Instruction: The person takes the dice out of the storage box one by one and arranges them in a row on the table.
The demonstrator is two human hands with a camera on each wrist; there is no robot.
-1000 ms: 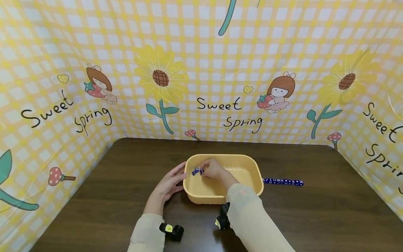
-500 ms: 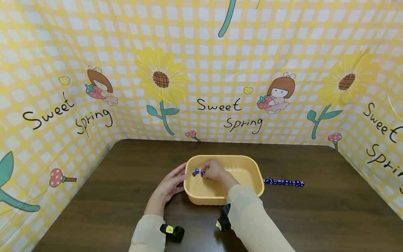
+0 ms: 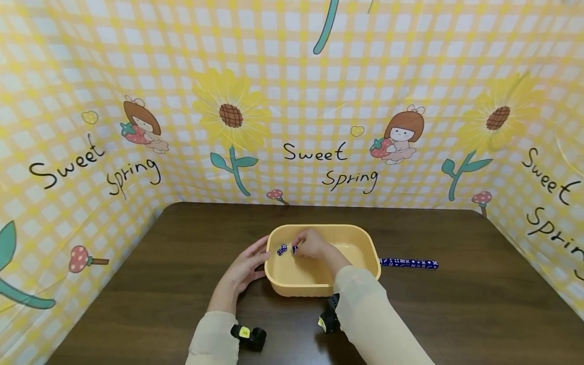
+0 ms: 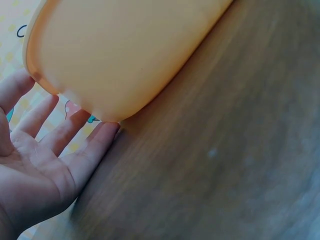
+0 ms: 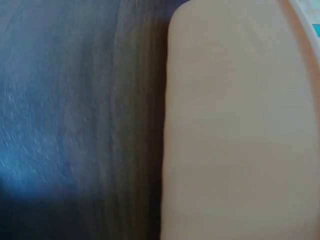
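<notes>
My right hand (image 3: pixel 310 243) reaches into a yellow plastic basin (image 3: pixel 319 291) in the head view, its fingertips pinching a dark blue die (image 3: pixel 294 249). A few more blue dice with white dots (image 3: pixel 282 249) lie left of those fingers on the basin floor. Against the basin's left end rests my left hand (image 3: pixel 246 266), fingers spread along the outer wall. The left wrist view shows this hand (image 4: pixel 45 160) palm up to the camera, with extended fingertips at the basin's wall (image 4: pixel 125 55). Only the basin's outer side (image 5: pixel 240 125) and tabletop fill the right wrist view; the right hand is hidden there.
A straight row of blue dice (image 3: pixel 409 263) lies on the dark wooden table (image 3: pixel 456 304), running right from the basin's right end. Behind and at both sides hangs a yellow checked cloth (image 3: pixel 315 101).
The right hand stays at the same spot inside the basin, its fingertips shifting slightly at the die. Its forearm has swung a little to the right. The left hand holds its place.
</notes>
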